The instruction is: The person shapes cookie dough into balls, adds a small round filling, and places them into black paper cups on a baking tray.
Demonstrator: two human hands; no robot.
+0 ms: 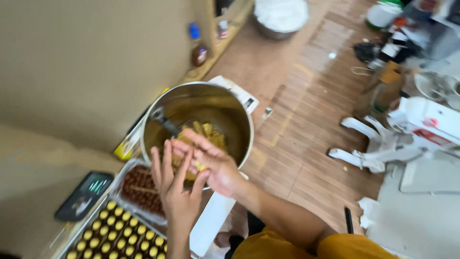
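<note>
My left hand (173,184) and my right hand (211,160) press together over the near rim of a large steel mixing bowl (239,120). A small piece of yellow dough (197,168) sits between the two palms. More yellow dough (211,134) lies in the bowl's bottom, with a dark-handled utensil (164,120) leaning inside. Below my left hand is a clear tub of dark brown filling balls (136,189). A tray of several round yellow pastries (115,235) lies at the lower left.
A black phone (85,194) lies left of the tray. The floor (306,120) is wood-patterned. A white stand mixer (407,134) lies at the right, a steel bowl of white stuff (280,17) at the top, and small bottles (197,45) on a ledge.
</note>
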